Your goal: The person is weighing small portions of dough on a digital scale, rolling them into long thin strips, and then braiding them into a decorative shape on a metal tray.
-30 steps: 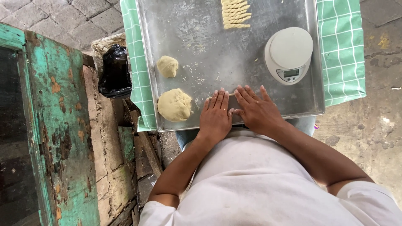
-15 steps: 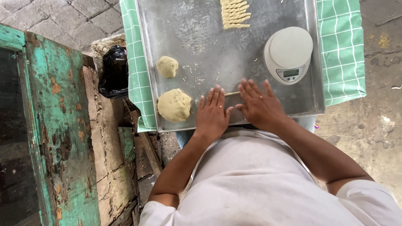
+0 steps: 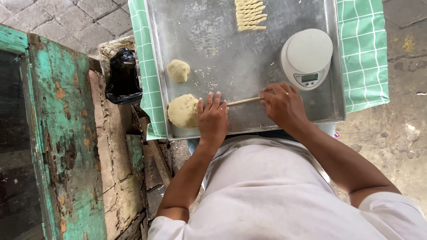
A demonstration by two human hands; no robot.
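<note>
Both your left hand [image 3: 212, 116] and right hand [image 3: 281, 104] lie flat, fingers spread, on the dough rope [image 3: 243, 101]; uneven pressure likely snaps it near the 9 o'clock dough ball [image 3: 183, 111].

The metal tray [image 3: 209, 40] is dull grey, streaked and dusted with pale flour. On it the large dough ball [image 3: 182, 112] and the small dough lump [image 3: 178, 70] are pale yellowish beige, as is the thin dough rope [image 3: 243, 101] and the row of twisted dough sticks [image 3: 250, 14]. The round kitchen scale [image 3: 307, 58] is white with a grey display. The cloth [image 3: 362, 49] under the tray is green with a thin white check. The plastic bag [image 3: 123, 76] is glossy black. The wooden door [image 3: 53, 146] shows peeling turquoise paint over rust-brown patches. The person's shirt [image 3: 267, 195] is plain white. The paving stones [image 3: 58, 18] are grey.
</note>
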